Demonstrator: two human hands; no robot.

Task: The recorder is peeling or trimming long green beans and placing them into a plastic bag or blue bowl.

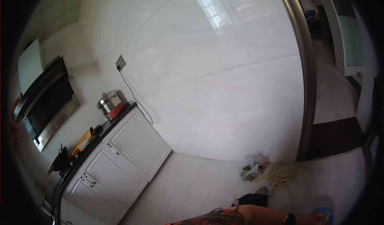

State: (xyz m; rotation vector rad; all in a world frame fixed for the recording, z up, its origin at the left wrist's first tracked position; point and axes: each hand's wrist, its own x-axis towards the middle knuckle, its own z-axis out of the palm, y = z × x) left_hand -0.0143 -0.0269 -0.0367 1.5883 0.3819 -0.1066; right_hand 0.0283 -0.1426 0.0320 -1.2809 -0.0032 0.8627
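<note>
Along the bottom edge an arm in a patterned sleeve reaches right, with a dark band or watch [289, 219] at the wrist. It looks like my left arm. At its end, my left hand [312, 217] is blurred and dim against a round blue-rimmed object [329, 215]. Its fingers and grip cannot be made out. My right hand is out of view. Beyond the arm, a pile of long, pale yellow-green stems or beans [280, 174] lies on the tiled floor. Beside it sits a clear plastic bag [251, 171] with green vegetables inside.
A dark trouser leg [252, 199] and shoe tip [262, 190] show above the arm. White cabinets [136, 144] line the left, bearing a steel pot [109, 102], a yellow box [84, 141] and a wok [60, 162]. A doorway with a metal frame [304, 75] stands right.
</note>
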